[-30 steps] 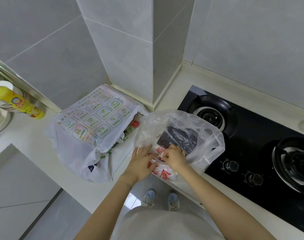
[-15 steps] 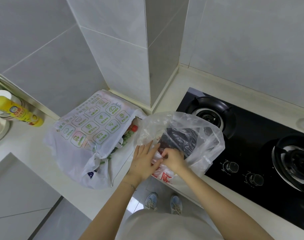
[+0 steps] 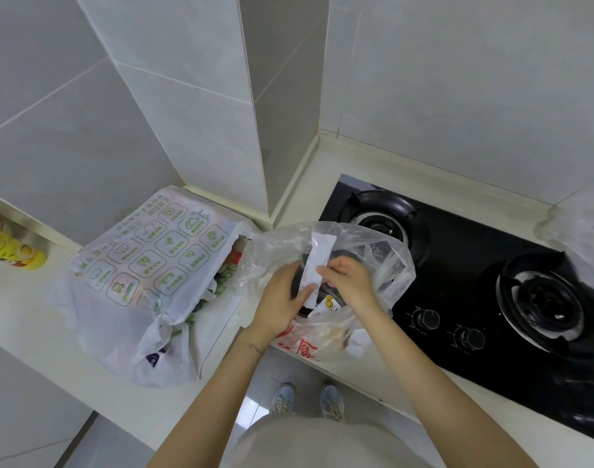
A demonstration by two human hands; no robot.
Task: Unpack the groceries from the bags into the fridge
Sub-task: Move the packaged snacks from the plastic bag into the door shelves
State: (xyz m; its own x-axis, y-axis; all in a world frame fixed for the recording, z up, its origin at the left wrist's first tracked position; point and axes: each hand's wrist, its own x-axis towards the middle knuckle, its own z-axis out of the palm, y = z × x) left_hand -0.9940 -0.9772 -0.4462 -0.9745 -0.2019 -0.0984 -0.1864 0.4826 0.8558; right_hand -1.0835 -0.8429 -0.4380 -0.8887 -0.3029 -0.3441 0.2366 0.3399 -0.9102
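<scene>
Two hands hold a long white packet (image 3: 317, 261) just over the open top of a clear plastic bag (image 3: 386, 258). The bag sits on the white counter (image 3: 25, 319), right beside the black gas stove (image 3: 464, 251). The right hand (image 3: 348, 282) pinches the middle of the packet with bent fingers. The left hand (image 3: 280, 298) holds the bottom end, with its thumb on the front and its other fingers close together behind. A small packet with a yellow picture (image 3: 330, 304) lies inside the bag. To the left sits a white bag with green pictures (image 3: 143, 265), and past it a yellow bottle (image 3: 15, 255).
</scene>
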